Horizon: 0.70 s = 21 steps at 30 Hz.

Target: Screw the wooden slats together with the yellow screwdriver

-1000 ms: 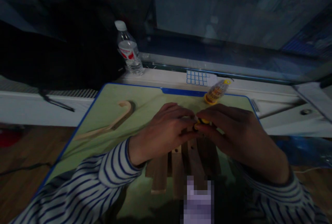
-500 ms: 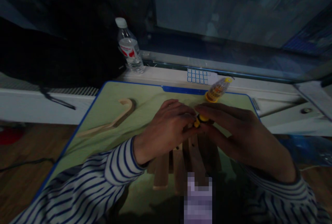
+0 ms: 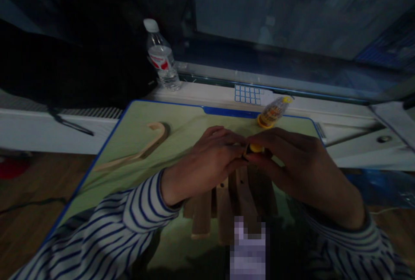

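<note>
My right hand (image 3: 301, 170) pinches a stubby yellow-and-black tool (image 3: 256, 147) between thumb and fingers; most of it is hidden, so its exact kind does not show. My left hand (image 3: 210, 157) is closed, with its fingertips meeting the tool and the right fingers. What the left fingers grip is covered. Below both hands lies a group of wooden slats (image 3: 223, 211), side by side, with small dark holes near their upper ends. Their far ends are hidden under the hands.
A hooked wooden piece (image 3: 145, 150) lies on the left of the blue-edged table (image 3: 181, 118). A clear tapered container with a yellow base (image 3: 274, 112) stands at the back right. Behind the table, a water bottle (image 3: 164, 64) is on the sill (image 3: 207, 94).
The right fingers have closed further over the tool, hiding its yellow end. My left hand and sleeve have shifted slightly left. The wooden pieces look unmoved.
</note>
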Motion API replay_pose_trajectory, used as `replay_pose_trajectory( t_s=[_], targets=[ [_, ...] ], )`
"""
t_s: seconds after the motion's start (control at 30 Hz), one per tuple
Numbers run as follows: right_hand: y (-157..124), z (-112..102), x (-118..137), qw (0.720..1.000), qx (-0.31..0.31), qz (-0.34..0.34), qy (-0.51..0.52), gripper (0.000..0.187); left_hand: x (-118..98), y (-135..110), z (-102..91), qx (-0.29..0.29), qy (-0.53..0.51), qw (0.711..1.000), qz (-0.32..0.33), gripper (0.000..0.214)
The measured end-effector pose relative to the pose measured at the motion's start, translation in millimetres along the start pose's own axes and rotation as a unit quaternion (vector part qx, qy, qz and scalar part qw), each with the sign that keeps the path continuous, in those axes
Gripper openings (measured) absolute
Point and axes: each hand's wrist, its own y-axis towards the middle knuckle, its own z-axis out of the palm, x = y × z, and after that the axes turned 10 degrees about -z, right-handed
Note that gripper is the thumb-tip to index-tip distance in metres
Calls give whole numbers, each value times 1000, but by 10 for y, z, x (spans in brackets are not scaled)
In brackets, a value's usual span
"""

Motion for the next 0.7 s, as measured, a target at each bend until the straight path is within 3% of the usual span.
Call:
replay_pose_trajectory(
  t_s=[0.17,0.43,0.7],
  targets=[
    [6,4,22,1000,3,2,-24,17,-2,-5,-5,13,13,1000,0,19],
    [-13,-23,31,1000,12,6,-7,14,-20,-1,64,-60,2,998,-15,20],
    [-94,-65,2,998,19,-23,47,42,-32,4,48,-41,11,999,-27,17]
  ],
)
